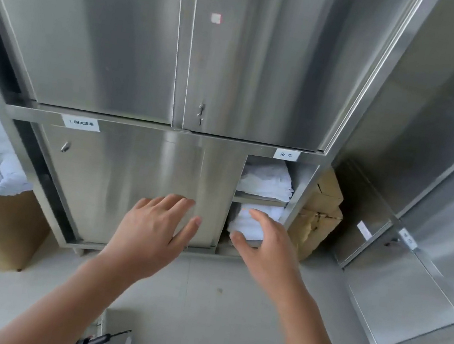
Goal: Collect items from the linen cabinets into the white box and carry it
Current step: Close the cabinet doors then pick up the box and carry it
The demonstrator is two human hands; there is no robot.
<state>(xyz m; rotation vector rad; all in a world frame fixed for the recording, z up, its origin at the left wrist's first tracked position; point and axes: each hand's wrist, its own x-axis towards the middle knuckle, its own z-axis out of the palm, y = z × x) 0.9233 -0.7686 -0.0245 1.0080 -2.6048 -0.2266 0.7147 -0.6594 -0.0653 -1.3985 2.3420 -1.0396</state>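
I observed the left hand (152, 231), fingers spread wide and empty, over the cabinet door (115, 183) at frame centre. The right hand (264, 247), fingers likewise wide, was at the folded white linen (243, 219) on the lower shelf, centre right.

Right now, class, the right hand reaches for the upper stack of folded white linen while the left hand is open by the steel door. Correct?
Not quite. The head view shows the right hand reaching for the lower stack of folded white linen, not the upper one; the left hand is open by the steel door, as stated.
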